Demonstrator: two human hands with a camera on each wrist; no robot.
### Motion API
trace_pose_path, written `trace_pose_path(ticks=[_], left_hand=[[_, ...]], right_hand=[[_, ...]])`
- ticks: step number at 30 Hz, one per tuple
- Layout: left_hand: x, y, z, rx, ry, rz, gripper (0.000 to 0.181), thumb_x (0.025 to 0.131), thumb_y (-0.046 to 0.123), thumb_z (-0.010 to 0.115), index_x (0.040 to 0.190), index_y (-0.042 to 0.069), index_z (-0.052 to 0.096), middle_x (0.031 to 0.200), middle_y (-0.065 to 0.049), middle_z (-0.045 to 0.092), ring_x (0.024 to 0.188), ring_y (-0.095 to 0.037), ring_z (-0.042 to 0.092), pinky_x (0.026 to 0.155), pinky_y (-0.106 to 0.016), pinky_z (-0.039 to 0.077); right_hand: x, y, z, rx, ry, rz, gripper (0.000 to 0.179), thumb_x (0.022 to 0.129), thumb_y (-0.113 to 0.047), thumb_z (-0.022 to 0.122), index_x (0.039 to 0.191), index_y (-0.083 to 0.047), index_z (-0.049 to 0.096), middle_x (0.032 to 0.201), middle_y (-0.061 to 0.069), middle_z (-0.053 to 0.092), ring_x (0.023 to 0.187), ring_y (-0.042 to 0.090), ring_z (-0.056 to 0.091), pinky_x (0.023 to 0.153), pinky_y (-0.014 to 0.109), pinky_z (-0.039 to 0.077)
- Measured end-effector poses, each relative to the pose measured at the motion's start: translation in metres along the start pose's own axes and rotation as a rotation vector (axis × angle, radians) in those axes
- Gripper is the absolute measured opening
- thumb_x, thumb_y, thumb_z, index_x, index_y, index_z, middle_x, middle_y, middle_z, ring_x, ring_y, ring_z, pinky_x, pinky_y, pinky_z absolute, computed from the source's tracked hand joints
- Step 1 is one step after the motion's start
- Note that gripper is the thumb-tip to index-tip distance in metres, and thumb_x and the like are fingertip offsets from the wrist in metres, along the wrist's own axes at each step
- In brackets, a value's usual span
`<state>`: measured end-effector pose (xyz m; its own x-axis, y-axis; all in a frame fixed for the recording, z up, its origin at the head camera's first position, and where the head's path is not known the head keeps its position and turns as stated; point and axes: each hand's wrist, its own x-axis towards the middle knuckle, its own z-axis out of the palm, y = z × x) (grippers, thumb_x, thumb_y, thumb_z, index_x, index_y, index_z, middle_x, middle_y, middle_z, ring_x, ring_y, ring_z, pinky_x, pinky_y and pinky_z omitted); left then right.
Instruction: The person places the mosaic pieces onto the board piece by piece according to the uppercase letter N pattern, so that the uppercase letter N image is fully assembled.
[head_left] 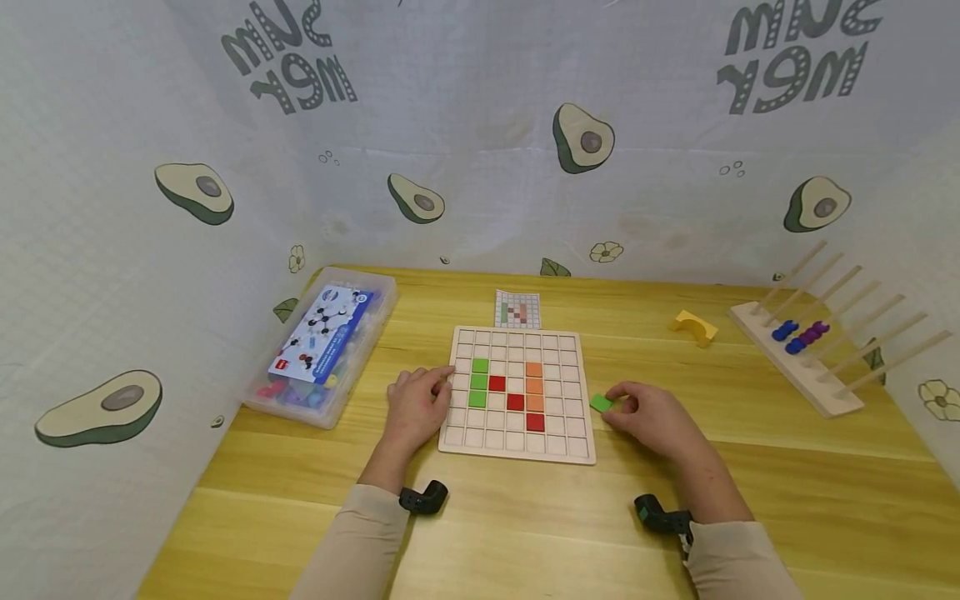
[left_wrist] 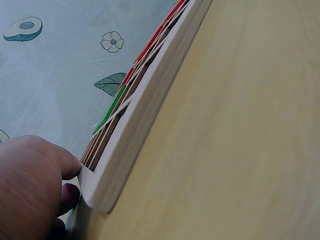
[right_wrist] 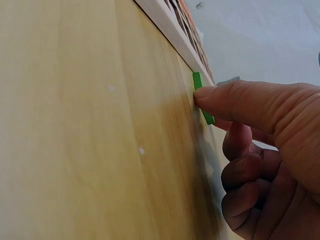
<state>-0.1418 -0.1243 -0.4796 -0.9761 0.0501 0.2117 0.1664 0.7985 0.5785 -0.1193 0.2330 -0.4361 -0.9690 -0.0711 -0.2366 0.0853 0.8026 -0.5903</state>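
A square wooden grid board [head_left: 555, 418] lies flat on the table in the head view. In its cells sit a column of three green tiles [head_left: 477, 382], a diagonal of three red tiles [head_left: 515, 402] and an upright column of orange tiles [head_left: 534, 386]. My left hand [head_left: 416, 404] rests on the table at the board's left side, touching its edge; the left wrist view shows the thumb at the board's corner. Just right of the board, my right hand [head_left: 647, 415] pinches a green tile [right_wrist: 203, 102] between thumb and fingers, its other fingers curled.
Behind the board stands a small pattern card [head_left: 517, 310] with a coloured grid. A clear plastic case [head_left: 322, 346] lies at left. Rightward are a yellow arch block [head_left: 694, 327] and a wooden peg rack [head_left: 795, 362] with blue and purple beads. A printed curtain [head_left: 495, 217] encloses the table.
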Motion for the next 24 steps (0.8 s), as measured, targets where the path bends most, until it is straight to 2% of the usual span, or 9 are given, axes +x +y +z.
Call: trace_pose_path(ticks=[10,19,24], left_hand=[[0.0,0.002,-0.001,-0.005,-0.005,-0.01,0.031,0.1,0.024,0.06,0.127,0.021,0.073,0.082,0.001,0.063,0.082,-0.022,0.048,0.078,-0.04,0.03],[-0.001,0.002,-0.002,-0.004,-0.001,-0.008,0.03,0.1,0.024,0.061,0.127,0.021,0.074,0.083,0.0,0.064,0.083,-0.023,0.049,0.079,-0.041,0.031],[0.0,0.002,-0.002,-0.013,-0.008,-0.009,0.031,0.1,0.023,0.061,0.127,0.021,0.073,0.082,0.001,0.062,0.082,-0.022,0.047,0.078,-0.039,0.029]], right_hand=[[-0.001,-0.005,-0.004,-0.007,0.01,-0.005,0.035,0.093,-0.024,0.072,0.123,-0.006,0.066,0.083,0.005,0.058,0.066,0.018,0.05,0.056,0.028,0.039],[-0.002,-0.022,0.005,0.019,-0.013,-0.128,0.028,0.093,-0.02,0.073,0.117,-0.009,0.068,0.079,0.001,0.056,0.065,0.015,0.048,0.056,0.025,0.037],[-0.002,-0.031,0.013,0.035,-0.044,-0.168,0.025,0.092,-0.018,0.073,0.115,-0.01,0.069,0.077,0.001,0.055,0.066,0.015,0.048,0.056,0.024,0.037]])
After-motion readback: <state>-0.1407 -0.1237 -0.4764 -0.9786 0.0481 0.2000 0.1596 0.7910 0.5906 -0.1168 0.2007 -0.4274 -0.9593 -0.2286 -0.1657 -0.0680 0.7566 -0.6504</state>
